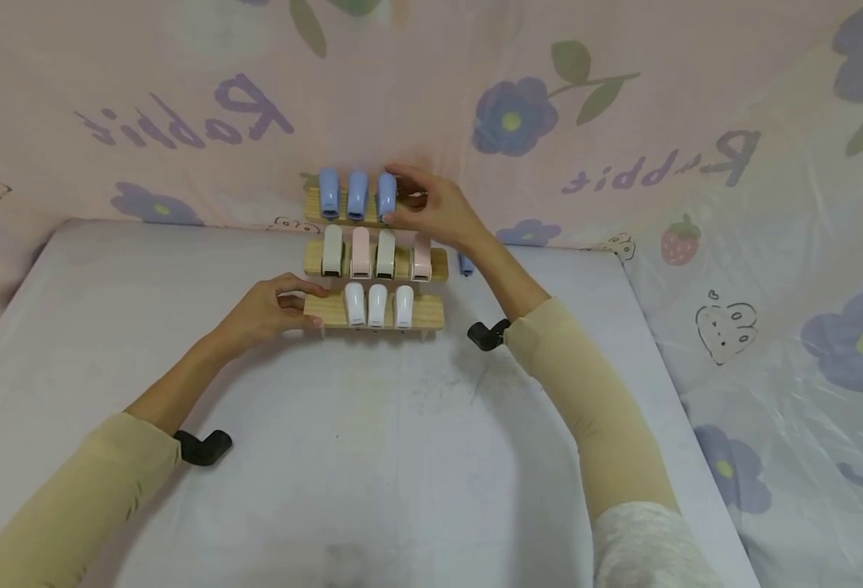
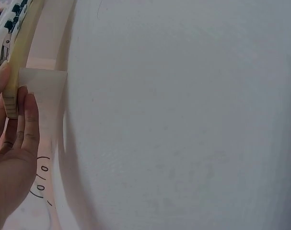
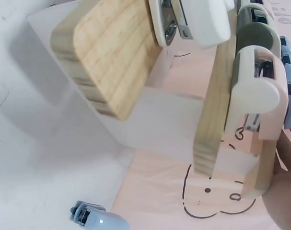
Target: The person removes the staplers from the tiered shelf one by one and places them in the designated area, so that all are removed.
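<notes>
A three-step wooden rack with white supports carries mini staplers in rows. My left hand (image 1: 258, 317) grips the left end of the lowest board (image 1: 331, 310), thumb on one face and fingers behind in the left wrist view. Several white staplers (image 1: 377, 305) stand on that board. On the middle board (image 1: 441, 265) are pale green and pink staplers (image 1: 361, 251). Up on the back board (image 1: 313, 206), my right hand (image 1: 442, 211) pinches the rightmost blue stapler (image 1: 387, 194) between thumb and fingers. Two more blue staplers (image 1: 358, 196) stand left of it.
Another blue stapler (image 3: 99, 219) lies on the white table (image 1: 372, 457), right of the rack. A printed curtain (image 1: 416, 98) hangs close behind the rack. Black curved wrist mounts (image 1: 206, 447) stick out from both wrists.
</notes>
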A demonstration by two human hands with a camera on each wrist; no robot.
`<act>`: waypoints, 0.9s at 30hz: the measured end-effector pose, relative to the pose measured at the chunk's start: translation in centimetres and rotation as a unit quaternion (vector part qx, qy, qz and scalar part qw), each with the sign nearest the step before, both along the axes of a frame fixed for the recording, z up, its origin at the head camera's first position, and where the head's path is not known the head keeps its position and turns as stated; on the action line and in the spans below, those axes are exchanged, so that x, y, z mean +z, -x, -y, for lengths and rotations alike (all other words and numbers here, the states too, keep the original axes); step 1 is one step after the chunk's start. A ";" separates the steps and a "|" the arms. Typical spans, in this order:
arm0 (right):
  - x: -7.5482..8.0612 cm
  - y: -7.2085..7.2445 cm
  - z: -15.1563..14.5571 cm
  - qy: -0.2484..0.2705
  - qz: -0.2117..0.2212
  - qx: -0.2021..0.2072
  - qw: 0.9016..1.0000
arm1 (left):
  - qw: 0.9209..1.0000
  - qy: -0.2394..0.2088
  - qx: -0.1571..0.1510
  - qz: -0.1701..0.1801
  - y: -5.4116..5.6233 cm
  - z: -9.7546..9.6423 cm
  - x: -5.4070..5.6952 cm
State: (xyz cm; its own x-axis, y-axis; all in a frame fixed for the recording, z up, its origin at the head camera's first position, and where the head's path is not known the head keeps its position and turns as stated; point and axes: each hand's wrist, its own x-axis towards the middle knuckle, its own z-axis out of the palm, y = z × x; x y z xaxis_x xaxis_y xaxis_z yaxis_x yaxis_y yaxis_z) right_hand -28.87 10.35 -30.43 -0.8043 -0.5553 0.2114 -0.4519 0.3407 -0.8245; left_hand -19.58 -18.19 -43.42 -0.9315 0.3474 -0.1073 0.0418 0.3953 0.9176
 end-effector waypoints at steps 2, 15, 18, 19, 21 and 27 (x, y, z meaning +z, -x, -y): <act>0.1 0.0 0.1 -0.005 -0.001 -0.001 1.000 | 1.000 0.000 0.000 0.001 0.0 0.0 0.1; -0.7 0.9 -0.5 -0.024 -0.012 0.000 1.000 | 1.000 -0.008 -0.007 0.002 -0.1 0.0 0.0; -1.7 1.9 -1.0 -0.018 -0.018 0.002 1.000 | 1.000 -0.014 -0.007 -0.003 0.1 -0.1 -0.2; -1.9 2.2 -1.1 -0.017 -0.018 0.002 1.000 | 1.000 -0.017 -0.007 -0.003 0.1 -0.1 -0.2; -2.2 2.6 -1.3 -0.013 -0.019 0.004 1.000 | 1.000 -0.022 -0.008 -0.002 0.1 -0.1 -0.3; -2.2 2.6 -1.9 -0.003 -0.014 0.001 1.000 | 1.000 -0.017 -0.007 0.003 -0.1 -0.1 -0.1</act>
State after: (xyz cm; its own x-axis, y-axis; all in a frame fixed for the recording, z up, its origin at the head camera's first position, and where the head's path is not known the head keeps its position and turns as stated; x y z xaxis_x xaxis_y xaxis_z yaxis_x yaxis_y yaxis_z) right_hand -31.47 12.23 -32.67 -0.7969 -0.5586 0.2302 -0.4756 0.3451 -0.8091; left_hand -19.46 -18.10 -43.49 -0.9263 0.3632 -0.1001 0.0420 0.3636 0.9306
